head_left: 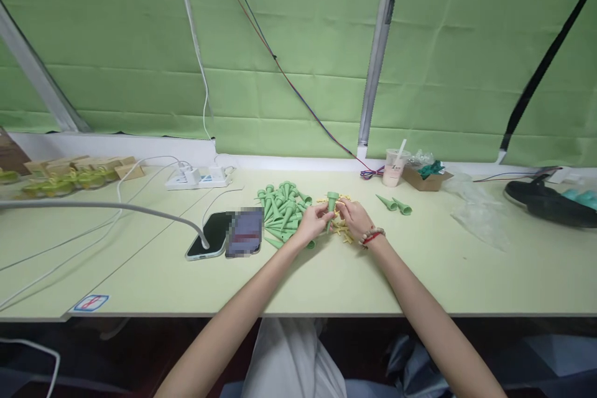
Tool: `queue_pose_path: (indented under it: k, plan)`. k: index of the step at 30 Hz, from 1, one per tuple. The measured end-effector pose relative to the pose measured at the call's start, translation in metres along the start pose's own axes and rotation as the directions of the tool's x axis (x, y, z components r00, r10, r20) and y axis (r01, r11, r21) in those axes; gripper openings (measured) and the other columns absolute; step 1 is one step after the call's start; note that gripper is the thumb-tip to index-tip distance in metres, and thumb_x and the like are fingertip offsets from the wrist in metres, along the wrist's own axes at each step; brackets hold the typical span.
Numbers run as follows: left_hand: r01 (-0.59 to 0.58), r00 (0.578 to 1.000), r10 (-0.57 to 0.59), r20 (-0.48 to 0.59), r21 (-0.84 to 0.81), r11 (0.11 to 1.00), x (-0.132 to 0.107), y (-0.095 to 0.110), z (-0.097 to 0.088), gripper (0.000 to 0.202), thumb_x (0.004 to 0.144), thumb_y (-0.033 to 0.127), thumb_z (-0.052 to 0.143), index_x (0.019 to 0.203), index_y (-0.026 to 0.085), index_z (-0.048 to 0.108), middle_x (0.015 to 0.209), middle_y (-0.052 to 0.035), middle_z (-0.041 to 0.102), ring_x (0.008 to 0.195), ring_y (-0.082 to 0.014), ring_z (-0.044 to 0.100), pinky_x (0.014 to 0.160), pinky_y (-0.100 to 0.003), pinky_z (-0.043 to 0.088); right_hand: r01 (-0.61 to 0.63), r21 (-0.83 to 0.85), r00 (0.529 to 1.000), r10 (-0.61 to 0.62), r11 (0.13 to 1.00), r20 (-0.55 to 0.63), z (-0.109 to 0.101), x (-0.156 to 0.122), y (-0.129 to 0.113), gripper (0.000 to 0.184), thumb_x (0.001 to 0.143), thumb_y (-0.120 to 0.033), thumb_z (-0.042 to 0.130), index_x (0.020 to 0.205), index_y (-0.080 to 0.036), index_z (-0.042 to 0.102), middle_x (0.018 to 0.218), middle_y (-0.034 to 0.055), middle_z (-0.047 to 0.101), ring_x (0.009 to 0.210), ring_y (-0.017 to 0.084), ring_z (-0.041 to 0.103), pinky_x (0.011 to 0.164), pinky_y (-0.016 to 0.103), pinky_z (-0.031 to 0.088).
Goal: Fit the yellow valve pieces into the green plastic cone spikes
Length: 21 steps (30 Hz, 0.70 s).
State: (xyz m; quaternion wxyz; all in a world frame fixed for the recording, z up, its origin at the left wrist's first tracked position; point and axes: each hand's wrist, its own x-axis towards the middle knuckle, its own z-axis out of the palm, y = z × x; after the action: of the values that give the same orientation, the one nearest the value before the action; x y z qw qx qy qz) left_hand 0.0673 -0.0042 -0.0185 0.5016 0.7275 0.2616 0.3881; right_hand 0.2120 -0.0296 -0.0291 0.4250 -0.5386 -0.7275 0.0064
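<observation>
My left hand [312,222] pinches a green plastic spike [333,198], holding it upright with its wide capped end on top. Close against its right side is my right hand [355,219], fingers drawn together; whatever they hold is too small to make out. A heap of green cone-shaped spikes [281,208] lies just left of my left hand. Small yellow branched pieces [344,234] are scattered beneath and around my right hand, which partly hides them. Farther right, two green spikes [400,206] lie apart from the heap.
Two phones [215,236] lie left of the heap, a white cable crossing above one. Behind stand a power strip [198,178], a plastic cup [393,168] and a small cardboard box [425,180]. Clear plastic bags [478,214] and a black object [550,204] are at right.
</observation>
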Motion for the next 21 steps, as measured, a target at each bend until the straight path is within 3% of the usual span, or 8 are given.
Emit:
queue_pose_path:
  k: [4,8,10,11,13,15,18,21]
  plan:
    - [-0.145,0.988,0.151,-0.018,0.179,0.973,0.000,0.002,-0.003,0.017,0.074,0.024,0.050,0.078,0.011,0.062,0.066,-0.0012,0.055,0.055,-0.0095,0.048,0.053,-0.022,0.043,-0.171,0.288,0.976,0.203,0.942,-0.082,0.009,-0.003,-0.010,0.044,0.087,-0.048,0.023,0.060,-0.021,0.045,0.043,-0.0017,0.044,0.042,0.013,0.041,0.049,0.027,0.033]
    - [-0.250,0.949,0.307,-0.071,0.425,0.870,0.001,0.000,-0.007,0.022,0.075,0.016,0.047,0.089,0.013,0.063,0.075,-0.0036,0.056,0.065,-0.0110,0.049,0.060,-0.022,0.042,-0.417,0.705,0.885,0.433,0.573,0.172,0.015,0.001,-0.019,0.051,0.079,-0.064,0.026,0.053,-0.022,0.040,0.032,-0.0053,0.033,0.031,0.010,0.028,0.040,0.025,0.026]
    - [-0.273,0.940,0.338,-0.056,0.475,0.837,0.001,-0.003,-0.009,0.029,0.075,0.013,0.046,0.099,0.015,0.061,0.079,-0.0043,0.056,0.068,-0.0116,0.050,0.061,-0.022,0.042,-0.515,0.762,0.835,0.432,0.392,0.342,0.015,0.003,-0.020,0.051,0.076,-0.067,0.028,0.052,-0.022,0.036,0.031,-0.0074,0.028,0.030,0.009,0.022,0.038,0.024,0.025]
    - [-0.274,0.939,0.341,-0.053,0.482,0.832,0.002,-0.004,-0.009,0.030,0.075,0.014,0.046,0.100,0.015,0.061,0.079,-0.0042,0.056,0.068,-0.0117,0.050,0.061,-0.021,0.042,-0.540,0.760,0.820,0.432,0.362,0.376,0.015,0.004,-0.019,0.051,0.074,-0.068,0.030,0.053,-0.022,0.036,0.032,-0.0073,0.029,0.030,0.009,0.023,0.038,0.024,0.025]
    - [-0.248,0.946,0.315,-0.075,0.460,0.853,0.003,-0.005,-0.008,0.025,0.076,0.017,0.047,0.095,0.015,0.062,0.076,-0.0031,0.056,0.064,-0.0113,0.050,0.058,-0.022,0.042,-0.514,0.727,0.832,0.471,0.456,0.292,0.014,0.003,-0.017,0.050,0.074,-0.067,0.032,0.058,-0.021,0.042,0.038,-0.0049,0.038,0.033,0.010,0.030,0.040,0.024,0.027]
    - [-0.177,0.965,0.233,-0.118,0.363,0.915,0.004,-0.005,-0.008,0.020,0.075,0.021,0.048,0.089,0.014,0.062,0.071,-0.0016,0.056,0.057,-0.0103,0.050,0.055,-0.022,0.043,-0.401,0.621,0.884,0.463,0.674,0.067,0.012,0.001,-0.015,0.044,0.075,-0.062,0.038,0.070,-0.020,0.050,0.048,-0.0023,0.048,0.040,0.011,0.040,0.043,0.025,0.031]
    - [-0.044,0.991,0.062,-0.120,0.151,0.988,0.004,-0.002,-0.008,0.018,0.073,0.023,0.049,0.083,0.012,0.058,0.066,0.0004,0.055,0.048,-0.0093,0.050,0.050,-0.023,0.044,-0.168,0.327,0.963,0.226,0.930,-0.149,0.009,-0.001,-0.011,0.029,0.080,-0.048,0.045,0.086,-0.021,0.052,0.068,0.0010,0.056,0.056,0.014,0.049,0.055,0.027,0.037]
    - [0.046,0.996,-0.045,-0.074,0.019,0.999,0.003,-0.002,-0.007,0.014,0.072,0.024,0.048,0.075,0.012,0.055,0.067,0.0000,0.055,0.046,-0.0088,0.052,0.049,-0.024,0.046,0.006,-0.004,0.992,-0.006,1.000,-0.126,0.004,0.000,-0.006,0.020,0.085,-0.036,0.041,0.084,-0.020,0.053,0.080,0.0054,0.058,0.071,0.018,0.052,0.069,0.030,0.037]
